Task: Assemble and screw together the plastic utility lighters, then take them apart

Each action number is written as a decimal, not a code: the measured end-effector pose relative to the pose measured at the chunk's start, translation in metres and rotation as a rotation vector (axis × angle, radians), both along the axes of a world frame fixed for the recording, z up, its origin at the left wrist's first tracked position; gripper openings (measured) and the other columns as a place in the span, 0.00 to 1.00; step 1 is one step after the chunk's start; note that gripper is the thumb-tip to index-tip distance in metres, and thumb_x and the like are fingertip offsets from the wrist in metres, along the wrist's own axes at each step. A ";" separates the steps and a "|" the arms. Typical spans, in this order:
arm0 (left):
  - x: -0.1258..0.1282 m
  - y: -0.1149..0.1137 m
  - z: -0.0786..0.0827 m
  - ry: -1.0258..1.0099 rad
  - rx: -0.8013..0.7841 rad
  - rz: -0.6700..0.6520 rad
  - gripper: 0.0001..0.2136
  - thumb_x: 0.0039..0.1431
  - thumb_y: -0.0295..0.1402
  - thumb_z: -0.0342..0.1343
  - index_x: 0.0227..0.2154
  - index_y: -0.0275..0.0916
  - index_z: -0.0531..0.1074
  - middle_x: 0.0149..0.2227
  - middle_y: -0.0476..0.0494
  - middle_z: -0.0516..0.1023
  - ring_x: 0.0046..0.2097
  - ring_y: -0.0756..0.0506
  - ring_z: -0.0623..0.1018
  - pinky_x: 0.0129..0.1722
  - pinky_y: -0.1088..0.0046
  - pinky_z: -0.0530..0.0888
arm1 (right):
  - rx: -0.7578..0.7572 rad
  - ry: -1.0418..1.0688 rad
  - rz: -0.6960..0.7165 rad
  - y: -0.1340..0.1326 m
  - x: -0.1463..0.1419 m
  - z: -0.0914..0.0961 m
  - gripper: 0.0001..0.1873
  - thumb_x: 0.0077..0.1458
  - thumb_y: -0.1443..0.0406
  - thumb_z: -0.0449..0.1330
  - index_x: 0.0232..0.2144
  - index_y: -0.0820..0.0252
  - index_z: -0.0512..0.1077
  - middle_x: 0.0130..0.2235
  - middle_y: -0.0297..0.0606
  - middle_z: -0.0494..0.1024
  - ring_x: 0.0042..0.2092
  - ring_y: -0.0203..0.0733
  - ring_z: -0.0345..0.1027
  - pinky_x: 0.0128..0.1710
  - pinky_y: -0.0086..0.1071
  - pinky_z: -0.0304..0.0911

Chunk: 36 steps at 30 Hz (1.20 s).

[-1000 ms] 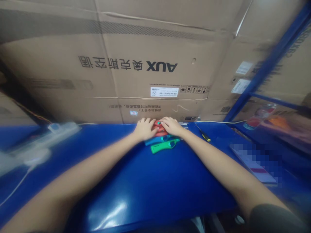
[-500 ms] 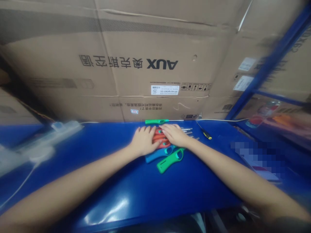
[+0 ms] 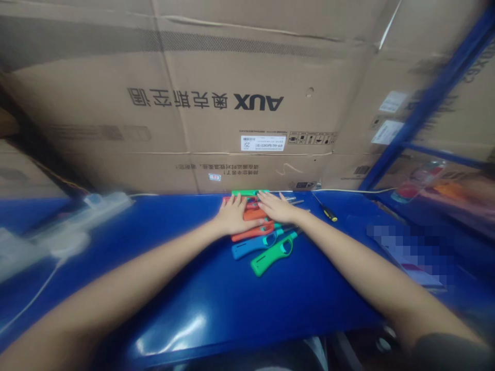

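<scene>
Several long-necked gas lighters lie side by side on the blue tabletop, their metal necks pointing right. My left hand (image 3: 233, 215) rests with spread fingers over the handles of the red and orange lighters (image 3: 254, 232). Flat across the trigger end of the same lighters lies my right hand (image 3: 279, 207), fingers stretched out. Nearer to me are a blue lighter (image 3: 249, 247) and a green lighter (image 3: 266, 258), both untouched. Another green lighter (image 3: 243, 193) lies along the cardboard at the back, just beyond my fingertips. My hands partly cover the middle lighters.
A large cardboard box (image 3: 201, 62) stands behind the blue table (image 3: 216, 309). To the right lie a yellow-and-black screwdriver (image 3: 328, 214) and a plastic bottle (image 3: 419, 180) by a blue frame post (image 3: 425, 98). A white power strip (image 3: 108, 206) with a cord sits left.
Both hands have slid slightly away from me, pushing red lighters toward the back green one. An orange lighter now shows more fully below my left hand.
</scene>
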<state>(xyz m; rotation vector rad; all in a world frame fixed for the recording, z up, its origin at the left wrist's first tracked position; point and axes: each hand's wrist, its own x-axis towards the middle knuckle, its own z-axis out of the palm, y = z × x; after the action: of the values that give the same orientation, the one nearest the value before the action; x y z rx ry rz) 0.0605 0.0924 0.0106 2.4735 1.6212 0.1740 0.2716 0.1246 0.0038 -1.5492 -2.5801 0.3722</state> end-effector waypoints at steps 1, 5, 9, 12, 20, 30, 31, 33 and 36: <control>0.000 -0.003 -0.001 -0.012 -0.007 -0.004 0.56 0.50 0.74 0.39 0.71 0.35 0.46 0.72 0.28 0.41 0.73 0.27 0.42 0.68 0.42 0.45 | -0.002 0.000 0.000 -0.003 0.000 0.000 0.34 0.69 0.48 0.36 0.72 0.50 0.48 0.73 0.38 0.42 0.74 0.53 0.34 0.68 0.64 0.32; -0.005 -0.023 0.000 -0.080 -0.027 -0.070 0.52 0.55 0.71 0.40 0.71 0.35 0.48 0.72 0.29 0.41 0.73 0.28 0.42 0.68 0.42 0.46 | 0.006 0.005 -0.019 -0.023 0.003 0.000 0.34 0.69 0.48 0.38 0.71 0.54 0.52 0.73 0.42 0.45 0.73 0.55 0.38 0.68 0.64 0.35; -0.016 -0.044 0.000 -0.123 -0.013 -0.116 0.44 0.61 0.66 0.38 0.71 0.39 0.48 0.73 0.35 0.40 0.73 0.32 0.40 0.69 0.41 0.43 | 0.097 0.059 -0.053 -0.050 0.008 0.009 0.35 0.69 0.48 0.37 0.71 0.54 0.49 0.73 0.42 0.42 0.74 0.52 0.35 0.69 0.60 0.31; -0.024 -0.054 -0.002 -0.128 -0.018 -0.161 0.43 0.63 0.64 0.40 0.72 0.42 0.45 0.73 0.36 0.38 0.74 0.32 0.40 0.68 0.41 0.43 | 0.020 0.105 0.165 -0.072 0.014 0.017 0.34 0.68 0.44 0.39 0.71 0.42 0.47 0.73 0.31 0.42 0.74 0.48 0.32 0.70 0.58 0.27; -0.026 -0.028 -0.010 -0.069 0.041 -0.186 0.43 0.63 0.61 0.45 0.72 0.39 0.46 0.73 0.35 0.36 0.73 0.29 0.39 0.69 0.41 0.42 | 0.035 0.026 0.161 -0.091 0.003 0.010 0.48 0.61 0.37 0.46 0.73 0.50 0.35 0.73 0.38 0.32 0.74 0.54 0.25 0.69 0.61 0.25; -0.031 -0.018 -0.010 -0.280 0.071 -0.328 0.41 0.61 0.61 0.49 0.70 0.39 0.52 0.73 0.32 0.48 0.73 0.31 0.46 0.69 0.43 0.48 | 0.023 -0.031 0.108 -0.100 -0.021 0.014 0.51 0.61 0.36 0.45 0.72 0.64 0.43 0.73 0.50 0.38 0.73 0.58 0.31 0.69 0.62 0.30; -0.031 -0.025 -0.007 -0.293 0.078 -0.332 0.41 0.62 0.60 0.49 0.70 0.39 0.52 0.73 0.32 0.47 0.73 0.31 0.46 0.69 0.43 0.47 | 0.021 -0.018 0.106 -0.102 -0.021 0.015 0.50 0.62 0.37 0.45 0.72 0.64 0.44 0.72 0.51 0.38 0.73 0.58 0.31 0.69 0.62 0.31; -0.033 -0.044 -0.002 -0.305 0.107 -0.348 0.40 0.63 0.58 0.50 0.70 0.39 0.50 0.73 0.32 0.46 0.73 0.31 0.46 0.70 0.43 0.46 | 0.006 0.014 0.160 -0.106 -0.016 0.019 0.48 0.63 0.39 0.45 0.72 0.64 0.44 0.73 0.51 0.36 0.73 0.57 0.30 0.69 0.61 0.30; -0.036 -0.085 0.005 -0.276 0.133 -0.395 0.42 0.62 0.57 0.52 0.72 0.41 0.45 0.74 0.35 0.42 0.73 0.32 0.44 0.70 0.43 0.45 | -0.051 0.063 0.342 -0.110 0.000 0.023 0.49 0.60 0.38 0.50 0.72 0.59 0.45 0.73 0.48 0.34 0.74 0.55 0.25 0.69 0.60 0.26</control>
<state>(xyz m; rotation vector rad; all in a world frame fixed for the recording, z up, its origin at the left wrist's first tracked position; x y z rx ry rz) 0.0250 0.0079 0.0152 2.6630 1.0223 0.5514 0.2713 0.0144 0.0271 -1.0838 -2.8032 0.5116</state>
